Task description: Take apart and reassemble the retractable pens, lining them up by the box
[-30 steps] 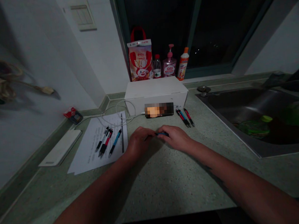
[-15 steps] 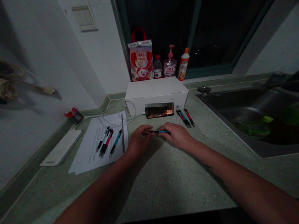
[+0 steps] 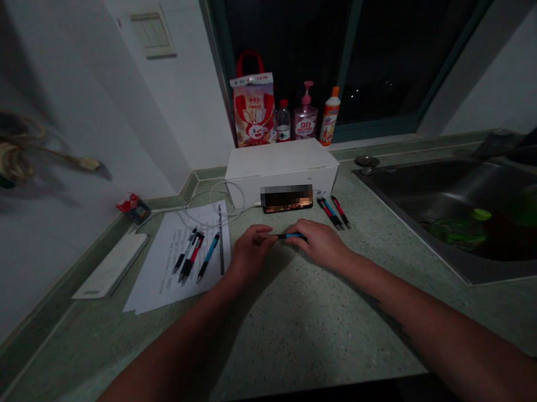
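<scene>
A blue and black pen lies level between my two hands, above the speckled counter. My right hand is closed on its blue part. The fingers of my left hand are pinched at the pen's dark end. Just behind the hands, a phone leans on a white box. Several pens in black, red and blue rest on printed sheets to the left. To the right of the phone lie more pens, red and blue with black ends.
A white power bank or flat case and a small red pack sit at the left. A white cable crosses the papers. The metal sink is at the right. Bottles and a red bag stand behind the box.
</scene>
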{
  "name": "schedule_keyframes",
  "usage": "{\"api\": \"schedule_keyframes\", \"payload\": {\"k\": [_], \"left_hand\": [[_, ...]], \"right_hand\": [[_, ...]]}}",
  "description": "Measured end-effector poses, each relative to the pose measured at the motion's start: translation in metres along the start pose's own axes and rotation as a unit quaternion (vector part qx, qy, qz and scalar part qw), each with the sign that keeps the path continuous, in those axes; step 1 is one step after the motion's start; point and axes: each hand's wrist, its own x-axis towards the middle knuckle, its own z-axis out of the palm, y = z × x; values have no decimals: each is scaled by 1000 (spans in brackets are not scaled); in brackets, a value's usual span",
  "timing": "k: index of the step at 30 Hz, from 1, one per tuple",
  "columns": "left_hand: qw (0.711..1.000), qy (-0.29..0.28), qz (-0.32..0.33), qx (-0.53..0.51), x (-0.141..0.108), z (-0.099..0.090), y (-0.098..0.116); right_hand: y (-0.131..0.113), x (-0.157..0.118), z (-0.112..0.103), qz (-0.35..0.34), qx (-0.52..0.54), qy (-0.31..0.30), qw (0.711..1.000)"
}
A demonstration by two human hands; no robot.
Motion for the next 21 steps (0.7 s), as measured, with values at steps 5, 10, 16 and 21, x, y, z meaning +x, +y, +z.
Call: {"api": "schedule_keyframes", "payload": {"k": [5,10,16,21], "left_hand": [[1000,-1,20,1,0,0,-2],[1000,-9,-2,-21,1,1,-4],[1000,-9,0,-15,0,1,-4],[1000,-9,8,-2,0,2,-4]], "right_hand": [[0,-1,1,-5,-2,-3,1000],[-1,0,1,-9,-5,-3,1000],[-2,0,0,-4,-10,-5,1000],[-3,0,-1,-6,-7,-9,1000]]}}
